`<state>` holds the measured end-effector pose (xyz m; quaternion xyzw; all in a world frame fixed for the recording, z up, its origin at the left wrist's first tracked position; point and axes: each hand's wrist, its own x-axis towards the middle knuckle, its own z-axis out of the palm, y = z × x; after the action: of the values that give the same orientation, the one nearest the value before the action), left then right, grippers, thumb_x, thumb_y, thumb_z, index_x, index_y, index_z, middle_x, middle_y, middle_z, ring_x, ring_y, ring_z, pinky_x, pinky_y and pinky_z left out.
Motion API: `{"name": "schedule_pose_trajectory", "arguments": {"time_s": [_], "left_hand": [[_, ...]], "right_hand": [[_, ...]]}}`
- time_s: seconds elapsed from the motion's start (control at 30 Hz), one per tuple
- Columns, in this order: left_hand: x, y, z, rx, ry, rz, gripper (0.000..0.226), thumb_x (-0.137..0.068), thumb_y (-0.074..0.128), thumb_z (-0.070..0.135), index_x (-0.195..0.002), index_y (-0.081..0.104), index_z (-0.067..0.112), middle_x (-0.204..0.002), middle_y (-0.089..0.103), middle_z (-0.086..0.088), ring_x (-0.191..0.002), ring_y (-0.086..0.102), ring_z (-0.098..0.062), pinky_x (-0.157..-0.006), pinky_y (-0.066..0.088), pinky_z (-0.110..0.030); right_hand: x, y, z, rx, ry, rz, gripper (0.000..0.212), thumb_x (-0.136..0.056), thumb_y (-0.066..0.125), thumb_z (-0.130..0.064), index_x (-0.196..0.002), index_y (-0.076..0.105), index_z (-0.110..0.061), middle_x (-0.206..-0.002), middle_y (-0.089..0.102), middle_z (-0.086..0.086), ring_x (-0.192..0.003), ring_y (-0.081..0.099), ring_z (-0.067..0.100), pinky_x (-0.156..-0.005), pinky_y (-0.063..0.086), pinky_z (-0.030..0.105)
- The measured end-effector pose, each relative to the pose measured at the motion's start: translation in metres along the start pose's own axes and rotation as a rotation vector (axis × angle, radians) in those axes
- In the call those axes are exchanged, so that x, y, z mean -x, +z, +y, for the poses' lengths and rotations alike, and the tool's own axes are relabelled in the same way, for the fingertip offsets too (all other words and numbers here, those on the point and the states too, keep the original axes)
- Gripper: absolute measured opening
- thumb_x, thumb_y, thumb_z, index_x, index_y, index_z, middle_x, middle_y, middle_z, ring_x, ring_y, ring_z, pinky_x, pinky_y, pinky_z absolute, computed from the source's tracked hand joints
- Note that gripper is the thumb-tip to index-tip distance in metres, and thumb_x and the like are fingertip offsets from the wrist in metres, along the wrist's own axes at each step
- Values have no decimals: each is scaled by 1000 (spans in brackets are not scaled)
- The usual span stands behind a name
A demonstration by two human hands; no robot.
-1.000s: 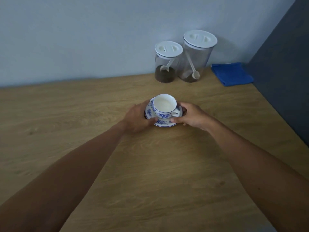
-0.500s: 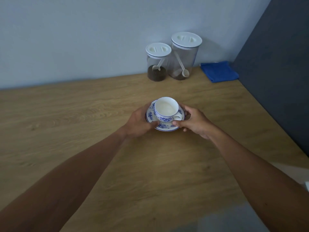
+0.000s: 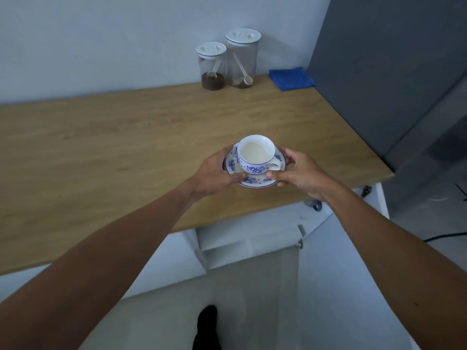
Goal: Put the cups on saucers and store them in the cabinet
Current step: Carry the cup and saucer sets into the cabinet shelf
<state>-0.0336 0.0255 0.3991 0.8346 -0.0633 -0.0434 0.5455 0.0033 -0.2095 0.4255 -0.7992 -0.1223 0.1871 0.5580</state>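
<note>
A white cup with blue flowers stands upright on a matching saucer, its handle pointing right. My left hand grips the saucer's left rim, thumb on top. My right hand grips the right rim, thumb near the cup's handle. Both hold the saucer above the wooden counter, near its front right part. Below the counter edge, an open white cabinet door with hinges shows.
Two clear jars with white lids and scoops stand at the back of the counter against the wall. A folded blue cloth lies to their right. A dark grey tall panel bounds the counter's right side. My foot is on the floor.
Both hands have lifted the saucer with the cup off the counter and drawn it toward me. The view has pulled back and tilted down, revealing the cabinet front and the floor.
</note>
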Motion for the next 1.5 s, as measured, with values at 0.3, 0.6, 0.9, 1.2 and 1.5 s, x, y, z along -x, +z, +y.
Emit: {"name": "schedule_pose_trajectory", "arguments": {"time_s": [0.3,0.6,0.9,1.2,1.5], "left_hand": [[104,83,24,27,-45,-44,74,-76,81,30,-141,46,30,-125,65,10,-115,62,-9,-101,50,-36],[152,136,-13,2,-118,-84,67,-79,81,23,-129,42,44,-112,60,26,-94,56,18,-81,42,-4],[131,164,-132,-41,-191,-122,86,-74,82,38,-147,36,33,-134,55,11,-121,55,-7,-103,50,-35],[62,181,-288,-138,-111,-21,71,-80,79,35,-141,43,32,-130,58,12,-116,57,-9,-95,50,-25],[6,184,-365,-259,-62,180,81,-58,68,70,-131,47,43,-131,61,11,-122,54,-25,-105,44,-46]], "right_hand": [[138,-7,30,-49,58,-19,70,-78,82,-6,-138,55,-29,-111,69,-7,-90,68,-2,-70,58,22],[200,16,91,-52,123,68,58,-75,84,-6,-107,62,-49,-84,66,-17,-84,67,8,-67,60,27],[150,57,202,-110,195,81,76,-72,88,-13,-138,55,-32,-114,63,3,-101,66,16,-70,60,29],[28,103,334,-62,78,41,62,-76,83,-4,-131,62,-25,-103,63,5,-95,65,13,-72,61,27],[-54,117,387,-51,9,68,59,-79,78,2,-132,59,-12,-87,70,0,-68,71,3,-59,56,17]]}}
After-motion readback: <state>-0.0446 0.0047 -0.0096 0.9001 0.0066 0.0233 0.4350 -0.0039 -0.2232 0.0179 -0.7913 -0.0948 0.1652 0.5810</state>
